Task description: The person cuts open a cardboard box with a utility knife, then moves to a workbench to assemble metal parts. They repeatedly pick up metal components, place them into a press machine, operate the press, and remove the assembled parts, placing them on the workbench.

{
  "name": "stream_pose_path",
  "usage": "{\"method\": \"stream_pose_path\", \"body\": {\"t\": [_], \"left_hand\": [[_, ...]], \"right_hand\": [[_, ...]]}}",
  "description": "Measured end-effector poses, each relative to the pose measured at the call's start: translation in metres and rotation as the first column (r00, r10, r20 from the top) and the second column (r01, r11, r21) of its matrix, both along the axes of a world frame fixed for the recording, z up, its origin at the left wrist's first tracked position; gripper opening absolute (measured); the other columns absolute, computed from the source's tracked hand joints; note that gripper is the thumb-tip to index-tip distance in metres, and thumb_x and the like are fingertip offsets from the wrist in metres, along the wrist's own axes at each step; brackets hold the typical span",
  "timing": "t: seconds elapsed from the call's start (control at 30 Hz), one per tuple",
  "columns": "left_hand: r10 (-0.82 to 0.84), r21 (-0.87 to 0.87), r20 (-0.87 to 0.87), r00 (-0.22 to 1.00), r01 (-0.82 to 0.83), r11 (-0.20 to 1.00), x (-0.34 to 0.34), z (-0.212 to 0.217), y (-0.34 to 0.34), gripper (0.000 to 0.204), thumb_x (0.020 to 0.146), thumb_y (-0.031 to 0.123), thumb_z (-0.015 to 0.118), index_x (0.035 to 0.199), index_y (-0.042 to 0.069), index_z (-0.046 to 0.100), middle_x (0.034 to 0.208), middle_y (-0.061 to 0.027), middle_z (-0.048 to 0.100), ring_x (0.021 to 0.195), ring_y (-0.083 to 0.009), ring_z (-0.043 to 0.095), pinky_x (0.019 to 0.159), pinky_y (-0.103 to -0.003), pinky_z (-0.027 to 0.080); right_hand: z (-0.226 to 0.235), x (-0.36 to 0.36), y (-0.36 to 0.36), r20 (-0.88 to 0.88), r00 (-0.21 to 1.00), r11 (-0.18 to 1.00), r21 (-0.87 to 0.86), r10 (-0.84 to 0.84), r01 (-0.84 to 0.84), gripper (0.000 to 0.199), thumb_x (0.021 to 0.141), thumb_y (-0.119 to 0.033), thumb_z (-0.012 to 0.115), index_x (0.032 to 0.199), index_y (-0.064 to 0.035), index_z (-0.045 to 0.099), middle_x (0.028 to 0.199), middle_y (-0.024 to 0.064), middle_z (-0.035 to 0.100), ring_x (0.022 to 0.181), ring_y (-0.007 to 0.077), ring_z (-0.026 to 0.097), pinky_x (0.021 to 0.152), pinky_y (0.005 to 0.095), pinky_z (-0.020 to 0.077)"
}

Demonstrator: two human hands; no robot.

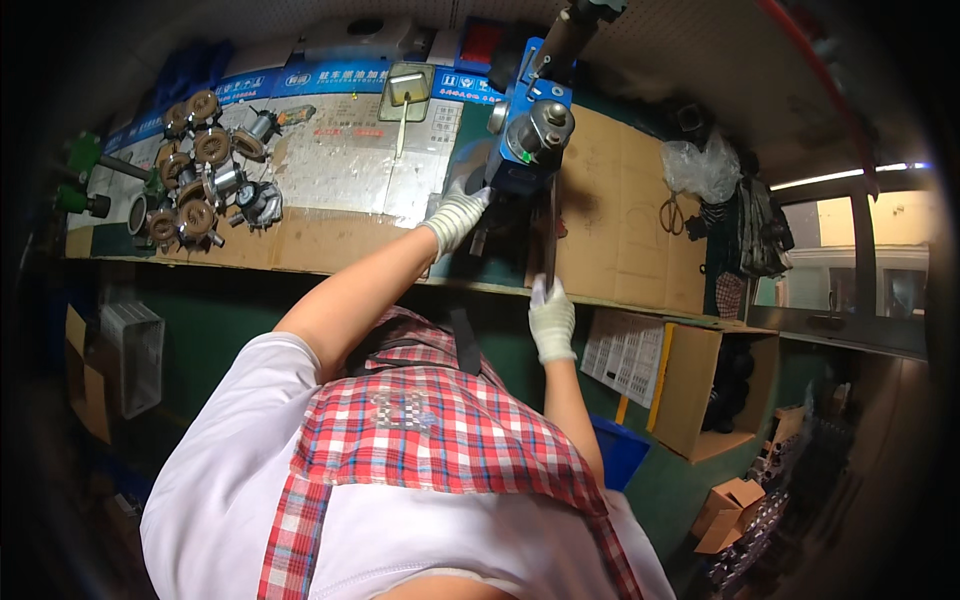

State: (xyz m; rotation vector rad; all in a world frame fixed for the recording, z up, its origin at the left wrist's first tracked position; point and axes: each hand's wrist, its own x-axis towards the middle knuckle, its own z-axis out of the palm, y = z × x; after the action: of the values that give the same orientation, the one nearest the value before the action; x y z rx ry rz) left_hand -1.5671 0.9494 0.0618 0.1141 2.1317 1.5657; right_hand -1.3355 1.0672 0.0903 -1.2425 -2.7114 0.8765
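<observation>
A blue hand press [520, 150] stands at the bench's front edge, a little right of the middle. My right hand [553, 322], in a pale glove, is closed round the end of the press's long dark lever [551, 235], which points down toward me. Beside the lower part of the press, on its left, is my left hand [458, 220] in a striped white glove. Its fingers are bent in at the press, and their tips are partly hidden; what they hold cannot be made out.
Several metal parts with brown round ends [212, 146] cluster at the bench's left, beside a green tool [85, 175]. A small tray [418, 82] with a thin stick lies behind. Scissors [672, 214] and a plastic bag [700, 165] lie right. A cardboard box [690, 390] stands below.
</observation>
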Motion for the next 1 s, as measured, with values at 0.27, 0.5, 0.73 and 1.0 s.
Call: {"method": "stream_pose_path", "body": {"t": [0.27, 0.5, 0.73, 1.0], "left_hand": [[0.057, 0.315, 0.055, 0.997, -0.071, 0.946, 0.003, 0.033, -0.014, 0.048, 0.094, 0.021, 0.064, 0.136, -0.002, 0.057, 0.12, -0.0137, 0.067, 0.109, -0.0212, 0.061, 0.097, -0.034, 0.048], [-0.038, -0.047, -0.03, 0.999, 0.037, 0.998, 0.01, 0.042, -0.076, 0.062, 0.085, 0.034, 0.074, 0.131, -0.005, 0.057, 0.117, -0.0234, 0.07, 0.11, -0.0328, 0.068, 0.098, -0.039, 0.052], [-0.077, 0.027, -0.397, 0.914, 0.095, 0.995, 0.065, 0.078, -0.157, 0.067, 0.092, 0.021, 0.069, 0.145, -0.004, 0.038, 0.13, -0.0205, 0.058, 0.116, -0.0305, 0.06, 0.103, -0.039, 0.047], [-0.394, 0.58, 0.503, 0.769, 0.037, 0.813, 0.048, 0.158, -0.219, 0.066, 0.099, 0.059, 0.054, 0.136, 0.005, 0.055, 0.131, -0.0125, 0.059, 0.118, -0.0211, 0.058, 0.103, -0.038, 0.048]], "right_hand": [[0.209, 0.069, 0.008, -0.567, 0.759, 0.066, -0.813, -0.32, -0.579, 0.102, 0.084, -0.075, 0.058, 0.156, -0.0076, 0.034, 0.081, 0.0109, 0.061, 0.057, 0.0159, 0.059, 0.048, 0.0267, 0.0502], [0.078, -0.031, -0.056, -0.14, 0.964, 0.392, -0.919, -0.225, -0.042, 0.098, 0.09, -0.066, 0.063, 0.157, -0.005, 0.027, 0.131, 0.0194, 0.056, 0.097, 0.0251, 0.067, 0.077, 0.0382, 0.0616], [0.084, -0.103, -0.115, -0.34, 0.919, 0.467, -0.857, -0.198, -0.217, 0.056, 0.089, -0.023, 0.08, 0.135, -0.0063, 0.053, 0.12, 0.0074, 0.065, 0.106, 0.0161, 0.063, 0.08, 0.0347, 0.0594], [0.126, -0.066, -0.133, -0.648, 0.604, 0.773, -0.036, 0.464, -0.634, 0.064, 0.081, -0.032, 0.076, 0.135, -0.006, 0.053, 0.12, 0.0166, 0.052, 0.113, 0.0326, 0.054, 0.1, 0.0412, 0.0455]]}}
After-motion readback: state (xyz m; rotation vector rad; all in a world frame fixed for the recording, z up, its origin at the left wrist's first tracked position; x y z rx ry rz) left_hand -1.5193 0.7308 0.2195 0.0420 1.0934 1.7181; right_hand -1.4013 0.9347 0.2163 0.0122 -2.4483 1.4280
